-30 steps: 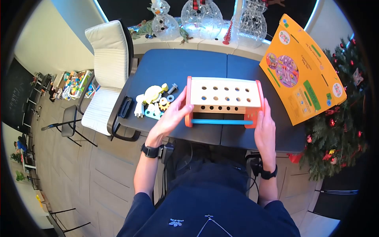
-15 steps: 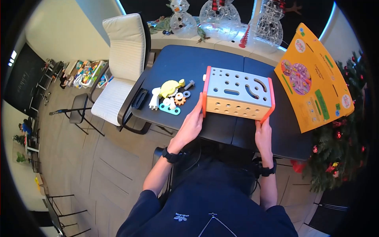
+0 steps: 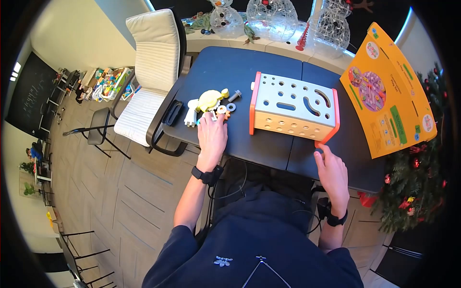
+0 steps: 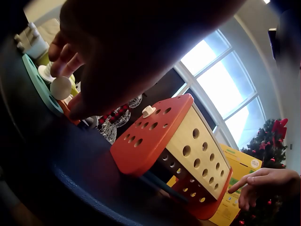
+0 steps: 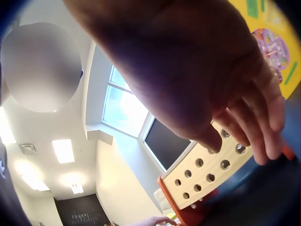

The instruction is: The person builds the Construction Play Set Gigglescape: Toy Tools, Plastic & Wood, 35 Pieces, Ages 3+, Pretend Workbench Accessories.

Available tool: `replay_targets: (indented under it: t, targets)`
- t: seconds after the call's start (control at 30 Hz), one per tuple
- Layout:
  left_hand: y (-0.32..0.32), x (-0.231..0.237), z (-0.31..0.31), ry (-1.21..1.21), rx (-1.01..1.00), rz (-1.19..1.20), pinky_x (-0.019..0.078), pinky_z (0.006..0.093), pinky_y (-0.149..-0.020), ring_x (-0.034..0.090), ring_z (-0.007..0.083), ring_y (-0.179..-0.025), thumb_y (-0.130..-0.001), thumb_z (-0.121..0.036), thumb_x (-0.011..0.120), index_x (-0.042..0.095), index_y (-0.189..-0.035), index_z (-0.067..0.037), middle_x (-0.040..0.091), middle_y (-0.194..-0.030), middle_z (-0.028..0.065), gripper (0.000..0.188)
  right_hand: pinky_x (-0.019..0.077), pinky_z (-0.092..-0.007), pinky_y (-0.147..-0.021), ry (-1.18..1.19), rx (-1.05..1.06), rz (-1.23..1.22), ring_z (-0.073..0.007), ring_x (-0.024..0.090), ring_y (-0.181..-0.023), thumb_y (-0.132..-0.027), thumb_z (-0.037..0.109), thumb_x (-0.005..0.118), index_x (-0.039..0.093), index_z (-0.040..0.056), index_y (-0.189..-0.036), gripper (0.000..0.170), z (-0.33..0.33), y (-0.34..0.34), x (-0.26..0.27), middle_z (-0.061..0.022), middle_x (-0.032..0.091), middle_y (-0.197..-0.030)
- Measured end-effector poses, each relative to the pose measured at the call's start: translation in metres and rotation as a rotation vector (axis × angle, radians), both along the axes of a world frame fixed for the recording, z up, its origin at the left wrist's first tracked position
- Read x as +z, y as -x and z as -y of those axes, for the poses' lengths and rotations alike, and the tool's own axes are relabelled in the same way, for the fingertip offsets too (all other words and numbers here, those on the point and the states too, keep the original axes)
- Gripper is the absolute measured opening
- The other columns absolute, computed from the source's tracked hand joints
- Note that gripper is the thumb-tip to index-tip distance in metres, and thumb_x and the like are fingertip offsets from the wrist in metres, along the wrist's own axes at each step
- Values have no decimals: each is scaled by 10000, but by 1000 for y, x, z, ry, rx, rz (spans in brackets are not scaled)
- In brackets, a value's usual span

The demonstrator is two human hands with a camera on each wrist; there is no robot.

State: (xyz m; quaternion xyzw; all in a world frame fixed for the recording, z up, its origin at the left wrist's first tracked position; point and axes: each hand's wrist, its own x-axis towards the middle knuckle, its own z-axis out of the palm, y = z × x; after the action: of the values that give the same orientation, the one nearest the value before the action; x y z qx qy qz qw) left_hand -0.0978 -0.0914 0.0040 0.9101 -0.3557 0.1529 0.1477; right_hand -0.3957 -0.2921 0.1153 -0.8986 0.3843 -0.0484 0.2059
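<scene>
The left hand [image 3: 212, 139] reaches down over loose toy pieces. In the left wrist view its fingers and thumb stand apart around a white round-headed piece [image 4: 60, 88]; no grip on it shows. Beside it lie a teal strip with holes [image 4: 40, 84], a yellow piece [image 3: 210, 100], a grey bolt [image 3: 235, 96] and a grey ring [image 3: 231, 107]. A wooden box with red ends [image 3: 294, 106] stands on the table, its pale blue slotted face up. The right hand [image 3: 333, 175] is at the box's near right corner, fingers loosely bent, index fingertip close to the red end; contact is unclear.
A dark folding table [image 3: 240, 58] bears everything. The yellow carton [image 3: 391, 96] stands at its right, near a decorated tree [image 3: 408, 177]. A black case [image 3: 173, 113] lies at the left edge beside a white chair [image 3: 151, 57]. Lit snowmen [image 3: 271, 21] stand behind.
The box was turned so its pale blue slotted face is up and set farther back. The left hand has left the box for the loose pieces; the right hand has loosened from its right end.
</scene>
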Motion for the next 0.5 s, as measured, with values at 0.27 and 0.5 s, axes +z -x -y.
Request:
replay_targets:
  t: [0.27,0.5]
  targets:
    - [-3,-1,9,1,4,-75,520,487,-904,608,386,-1093,-912,-160,782,681,-1218,-78,551,-1261,233,333,564,-462,-772,-179,230,127,-374,735,-893,-1062,266,631,663,55,-1299,319,-20,-11,15,-147,773,-963]
    - [-9,-4,16,146,-69,-179,573,527,-867,684,476,-1025,-927,-79,755,679,-1162,-12,514,-1352,303,256,571,-459,-786,-227,361,181,-366,735,-911,-1062,257,626,669,51,-1278,301,-30,-31,5,-139,773,-993]
